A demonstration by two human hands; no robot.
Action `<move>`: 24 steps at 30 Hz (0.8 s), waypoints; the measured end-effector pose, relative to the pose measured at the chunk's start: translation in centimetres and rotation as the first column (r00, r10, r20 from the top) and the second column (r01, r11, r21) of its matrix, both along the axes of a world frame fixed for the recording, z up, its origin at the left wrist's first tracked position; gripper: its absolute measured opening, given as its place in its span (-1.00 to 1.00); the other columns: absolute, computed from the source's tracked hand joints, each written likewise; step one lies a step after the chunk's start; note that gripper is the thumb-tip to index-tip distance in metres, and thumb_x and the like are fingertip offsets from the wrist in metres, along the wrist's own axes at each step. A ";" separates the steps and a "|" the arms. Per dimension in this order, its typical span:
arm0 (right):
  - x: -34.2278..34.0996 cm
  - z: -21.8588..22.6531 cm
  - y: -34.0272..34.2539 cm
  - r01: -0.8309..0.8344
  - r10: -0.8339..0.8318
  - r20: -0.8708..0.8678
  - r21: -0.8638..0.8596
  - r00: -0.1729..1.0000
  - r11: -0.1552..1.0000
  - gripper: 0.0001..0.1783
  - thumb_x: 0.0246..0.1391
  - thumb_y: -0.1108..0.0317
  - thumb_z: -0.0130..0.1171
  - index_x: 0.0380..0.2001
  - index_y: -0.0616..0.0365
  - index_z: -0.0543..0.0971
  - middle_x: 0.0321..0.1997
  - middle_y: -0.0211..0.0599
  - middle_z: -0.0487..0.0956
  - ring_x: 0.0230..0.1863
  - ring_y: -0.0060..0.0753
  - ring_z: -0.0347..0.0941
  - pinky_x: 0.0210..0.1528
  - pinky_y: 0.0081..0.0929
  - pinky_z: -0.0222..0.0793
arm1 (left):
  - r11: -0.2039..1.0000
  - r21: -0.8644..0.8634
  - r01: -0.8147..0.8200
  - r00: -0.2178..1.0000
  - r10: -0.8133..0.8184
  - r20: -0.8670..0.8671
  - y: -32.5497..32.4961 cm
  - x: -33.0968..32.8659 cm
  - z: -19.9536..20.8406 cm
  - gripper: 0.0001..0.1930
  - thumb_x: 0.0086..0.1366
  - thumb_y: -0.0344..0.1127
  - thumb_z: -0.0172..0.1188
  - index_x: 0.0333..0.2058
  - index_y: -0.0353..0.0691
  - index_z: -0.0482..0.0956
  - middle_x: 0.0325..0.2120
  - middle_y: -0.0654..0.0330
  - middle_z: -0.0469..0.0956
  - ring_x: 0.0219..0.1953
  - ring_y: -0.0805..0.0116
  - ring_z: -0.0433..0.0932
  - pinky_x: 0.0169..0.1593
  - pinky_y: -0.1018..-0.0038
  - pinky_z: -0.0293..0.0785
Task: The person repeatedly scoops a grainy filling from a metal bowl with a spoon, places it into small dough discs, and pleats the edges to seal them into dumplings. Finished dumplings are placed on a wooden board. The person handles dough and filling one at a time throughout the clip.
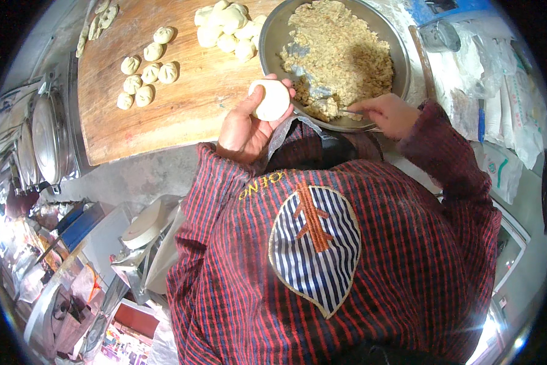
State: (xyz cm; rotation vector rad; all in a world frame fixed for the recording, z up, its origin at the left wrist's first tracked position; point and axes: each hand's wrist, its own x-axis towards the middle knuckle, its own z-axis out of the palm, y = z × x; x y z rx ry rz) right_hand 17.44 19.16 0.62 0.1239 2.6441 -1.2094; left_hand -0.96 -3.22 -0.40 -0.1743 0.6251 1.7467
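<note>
A round, flat dough wrapper (271, 101) lies across the fingers of my left hand (244, 129), with the thumb resting on its edge. My right hand (390, 115) grips the handle of a spoon (350, 111), whose end is down in the crumbly filling (340, 48) near the bowl's front side. That filling spreads over much of a wide metal bowl (403, 70). Left of my hands, several pleated buns (150, 73) sit in a loose group on the wooden board (188, 115). Behind my left hand is a heap of pale dough pieces (225, 27).
Strips of dough (102, 24) lie at the board's far left corner. Right of the bowl are a clear glass jar (440, 36), plastic bags (498, 79) and a blue-handled tool (481, 121). Metal lids (48, 137) stand to the left, beyond the board's edge.
</note>
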 end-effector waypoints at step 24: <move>-1.6 0.9 -3.0 0.425 -0.270 -0.524 0.199 0.808 0.883 -0.44 -0.01 0.53 -0.08 0.13 0.02 0.32 -0.12 -0.06 0.49 -0.16 -0.01 0.47 -0.19 -0.25 0.42 | 0.975 0.222 0.010 0.952 -0.078 0.297 8.4 -0.7 -1.3 -0.54 0.41 -0.03 -0.38 0.04 -0.27 0.23 -0.07 0.01 0.42 -0.06 0.07 0.44 0.00 0.07 0.42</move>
